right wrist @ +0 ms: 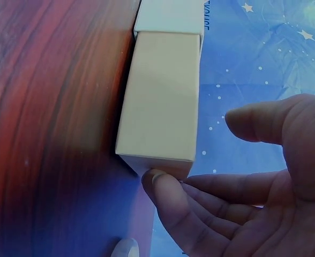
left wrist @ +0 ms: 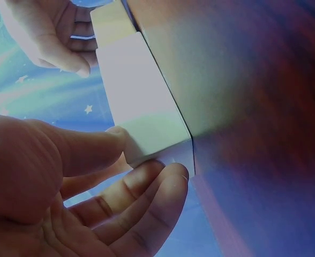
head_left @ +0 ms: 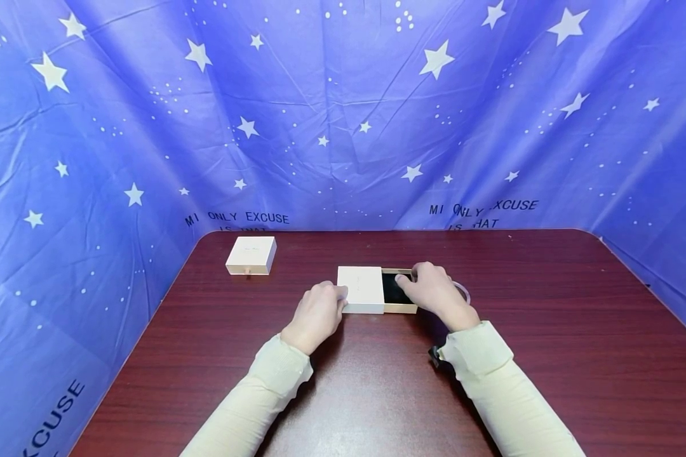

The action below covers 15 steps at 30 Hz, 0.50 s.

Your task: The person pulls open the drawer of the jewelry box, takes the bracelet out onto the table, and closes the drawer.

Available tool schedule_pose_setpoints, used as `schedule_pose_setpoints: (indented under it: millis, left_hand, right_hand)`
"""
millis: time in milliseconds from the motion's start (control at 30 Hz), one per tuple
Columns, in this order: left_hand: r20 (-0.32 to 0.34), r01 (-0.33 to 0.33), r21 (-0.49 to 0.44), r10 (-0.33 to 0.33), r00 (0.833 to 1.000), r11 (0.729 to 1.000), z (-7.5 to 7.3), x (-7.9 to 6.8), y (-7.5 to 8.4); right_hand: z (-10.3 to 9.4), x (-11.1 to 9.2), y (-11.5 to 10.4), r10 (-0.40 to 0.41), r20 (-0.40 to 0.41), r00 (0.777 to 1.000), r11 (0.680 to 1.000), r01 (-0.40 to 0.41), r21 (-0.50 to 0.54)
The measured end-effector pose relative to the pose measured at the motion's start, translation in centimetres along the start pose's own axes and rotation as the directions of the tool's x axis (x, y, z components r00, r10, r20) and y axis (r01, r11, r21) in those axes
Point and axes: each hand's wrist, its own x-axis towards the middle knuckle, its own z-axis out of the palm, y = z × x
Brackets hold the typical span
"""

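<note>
A white box sleeve (head_left: 361, 290) lies on the dark red tabletop (head_left: 354, 393), midway between the left and right edges and nearer the far edge than the near one. A tan drawer (head_left: 400, 309) sticks out of it toward the tabletop's right edge, showing a black interior (head_left: 393, 292).

The left hand (head_left: 317, 311) holds the sleeve's left end, thumb at its upper edge and the other fingers bent against the end face. The right hand (head_left: 437, 292) is at the drawer's outer end: its fingers touch the end wall, while the thumb stands wide of them, above the drawer in the right wrist view. A pale lilac loop (head_left: 464, 291) shows just beside this hand; what it belongs to cannot be told.

A second white box (head_left: 252, 252), with a small tab (head_left: 248, 272) on its front, sits near the tabletop's far left corner. A blue star-patterned cloth (head_left: 331, 114) hangs behind the far edge.
</note>
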Motion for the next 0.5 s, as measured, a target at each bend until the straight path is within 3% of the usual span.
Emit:
schedule_pose_setpoints:
  millis: [500]
  left_hand:
    - [-0.002,0.008,0.004,-0.008,1.000,1.000,-0.05,-0.02,0.03]
  right_hand:
    - [0.45,0.04,-0.23,-0.044,-0.016,0.999,0.999,0.044,0.011]
